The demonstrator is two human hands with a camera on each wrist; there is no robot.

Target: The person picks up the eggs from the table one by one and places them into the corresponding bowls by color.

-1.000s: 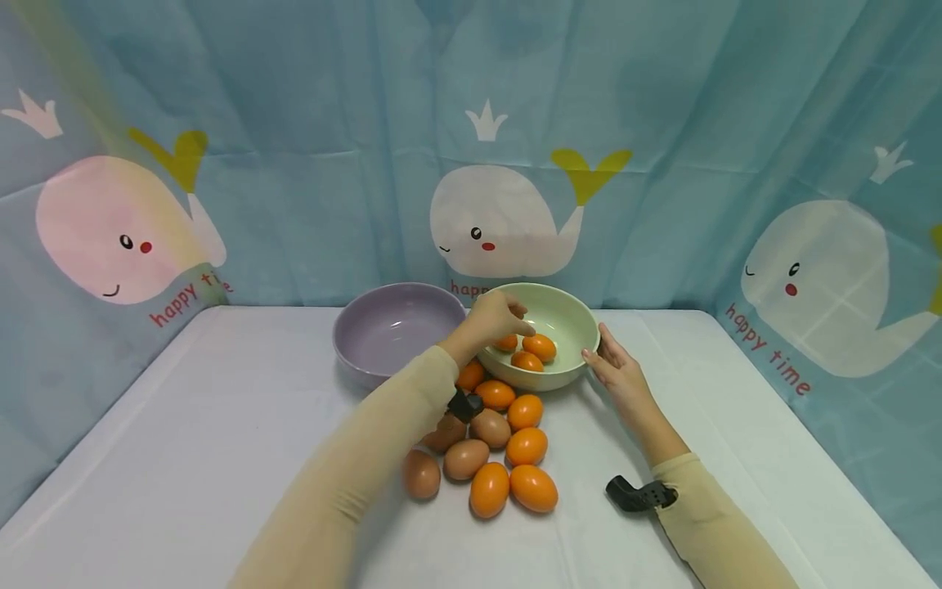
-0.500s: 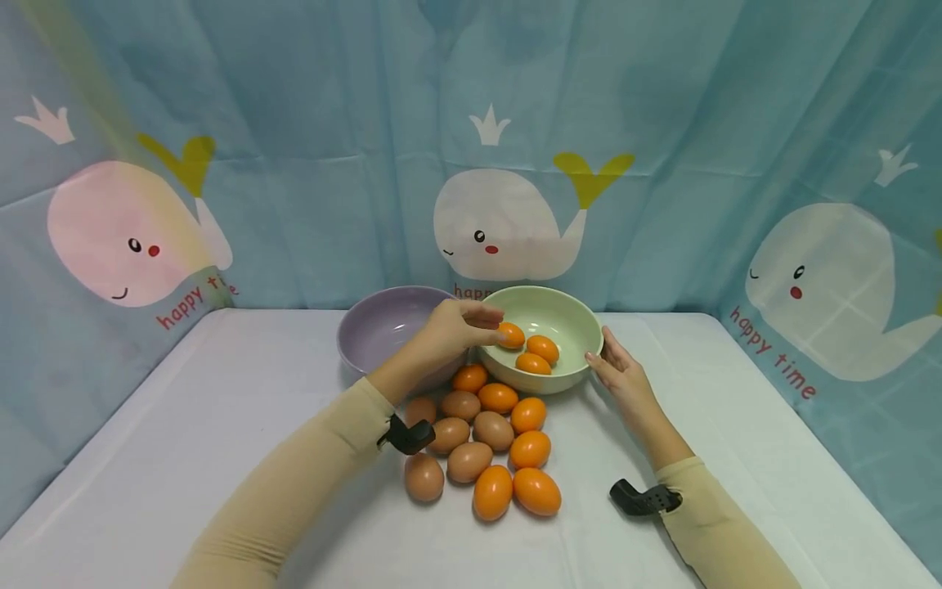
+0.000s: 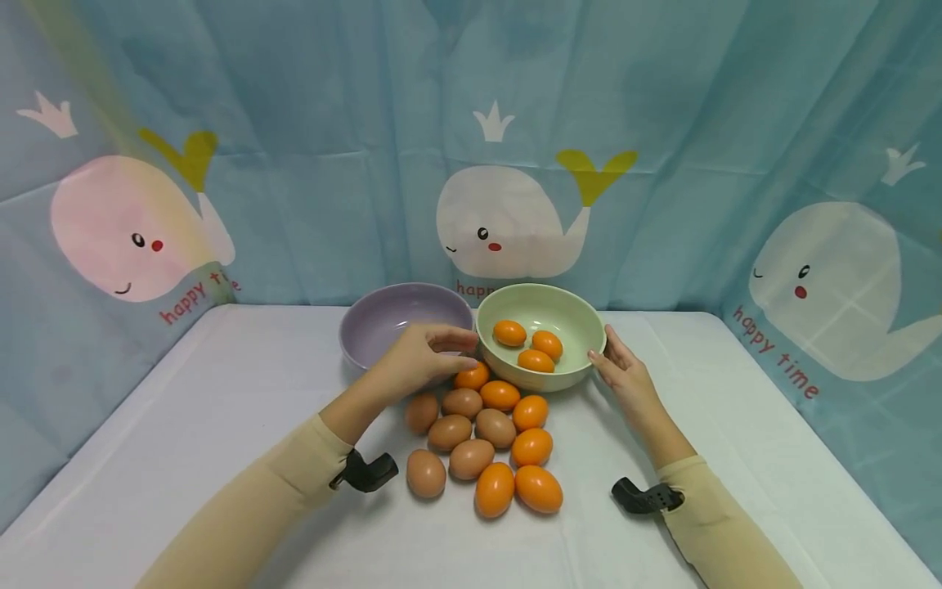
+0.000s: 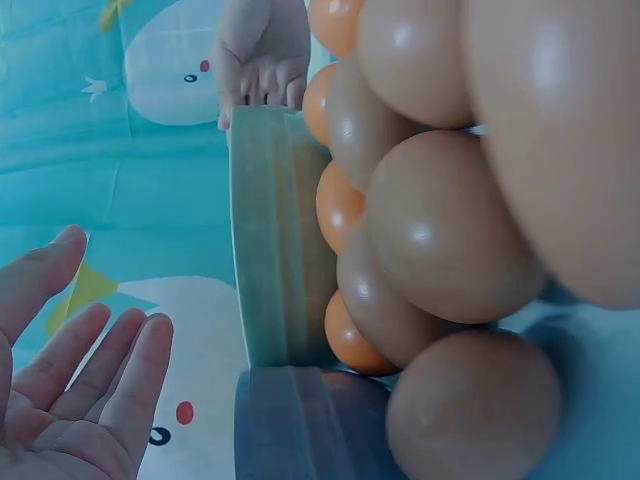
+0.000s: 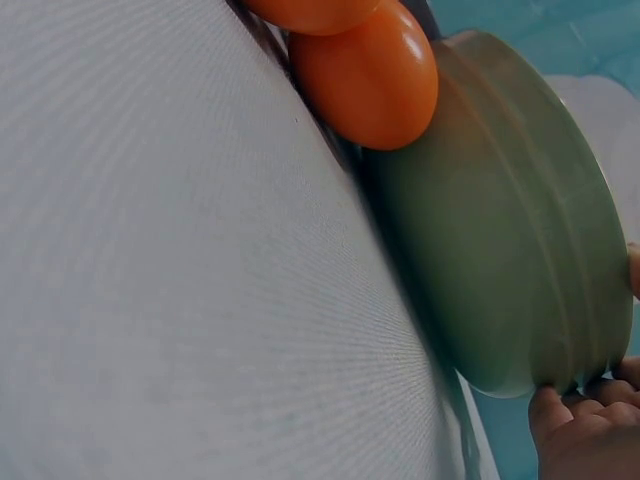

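My left hand [image 3: 414,360] hovers over the front of the purple bowl [image 3: 379,319], its fingers extended and holding nothing; the left wrist view shows the bare palm and spread thumb. My right hand [image 3: 631,391] holds the right side of the light green bowl [image 3: 567,315], thumb near the rim and fingers along the outer wall [image 5: 500,240]. Inside that bowl lie three orange eggs, one of them [image 3: 509,333] at the left. In front of the bowls, several brown eggs [image 3: 472,459] and several orange eggs [image 3: 532,447] are grouped on the white table.
The two bowls stand side by side at the back of the white-covered table [image 3: 184,425]. Behind them hangs a blue curtain [image 3: 316,213] printed with whales. Black wrist cameras [image 3: 368,470] stick out from both sleeves.
My left hand has drawn back from over the green bowl, left and toward me, uncovering the leftmost orange egg inside it. My right hand has stayed on the bowl.
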